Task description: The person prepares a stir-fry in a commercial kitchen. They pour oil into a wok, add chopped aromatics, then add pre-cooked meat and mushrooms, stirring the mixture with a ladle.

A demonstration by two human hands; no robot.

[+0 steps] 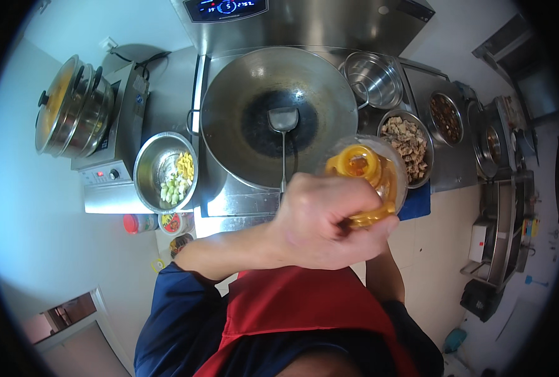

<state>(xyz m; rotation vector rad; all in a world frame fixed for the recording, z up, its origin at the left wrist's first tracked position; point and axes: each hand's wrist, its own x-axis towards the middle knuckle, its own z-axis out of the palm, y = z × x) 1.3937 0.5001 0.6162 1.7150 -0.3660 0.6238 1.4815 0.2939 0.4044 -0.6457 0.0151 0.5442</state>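
Observation:
My left hand (331, 217) is closed around the yellow plastic handle of a large clear plastic jug (395, 158), whose round yellow neck faces up toward me. My right forearm (389, 278) reaches up behind it, and my right hand is hidden by the left hand and the jug. Beyond them sits a large steel wok (232, 127) with a darkened bottom. A wok spatula (283, 120) rests in it, blade at the centre, handle toward me. Left of the wok, a steel bowl (150, 165) holds chopped green-white and yellow pieces. At the right, an oval steel bowl (431, 160) contains chopped meat.
A lidded steel steamer pot (79, 113) stands on a cooker at the far left. Right of the wok are a steel pot (376, 80) and a bowl of dark red-brown food (446, 118). Jars (173, 223) stand below the counter's left edge; shelving (501, 235) is at the right.

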